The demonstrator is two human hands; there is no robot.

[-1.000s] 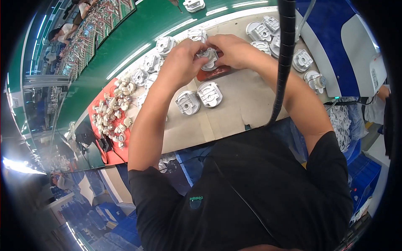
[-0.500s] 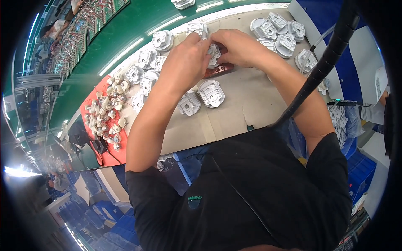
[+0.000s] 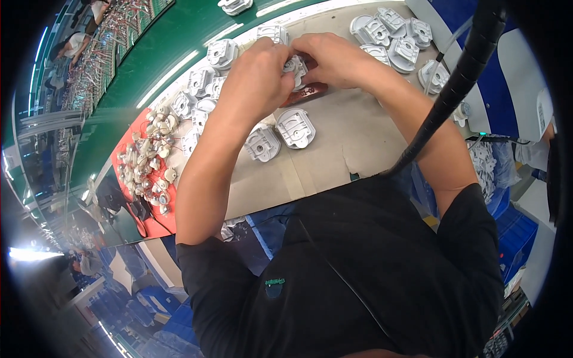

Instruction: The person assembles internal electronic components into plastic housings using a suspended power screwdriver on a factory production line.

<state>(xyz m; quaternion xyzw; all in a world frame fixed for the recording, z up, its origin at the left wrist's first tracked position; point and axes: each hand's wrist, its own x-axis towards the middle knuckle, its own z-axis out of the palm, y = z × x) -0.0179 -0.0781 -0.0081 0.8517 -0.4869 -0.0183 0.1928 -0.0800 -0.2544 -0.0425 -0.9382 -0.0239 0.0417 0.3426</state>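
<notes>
A white moulded plastic housing (image 3: pixel 295 67) sits between my two hands at the far middle of the table, just over a dark red block (image 3: pixel 307 93). My left hand (image 3: pixel 262 71) is closed on the housing's left side. From the right, my right hand (image 3: pixel 334 58) grips it, fingers curled and thumb bent in. My fingers cover much of the part. Nearer me lie two similar white housings, one upright-looking on the right (image 3: pixel 296 128) and one beside it on the left (image 3: pixel 262 143).
More white housings are grouped at left (image 3: pixel 203 80) and far right (image 3: pixel 403 53). Small cream parts with red wires (image 3: pixel 146 158) lie heaped on a red mat. A black ribbed flexible arm (image 3: pixel 444 107) crosses on the right. Beyond runs a green surface (image 3: pixel 161 53); people sit far left.
The whole view has shifted slightly, so the table things appear a little further left. Both hands stay on the white housing, with small finger movements.
</notes>
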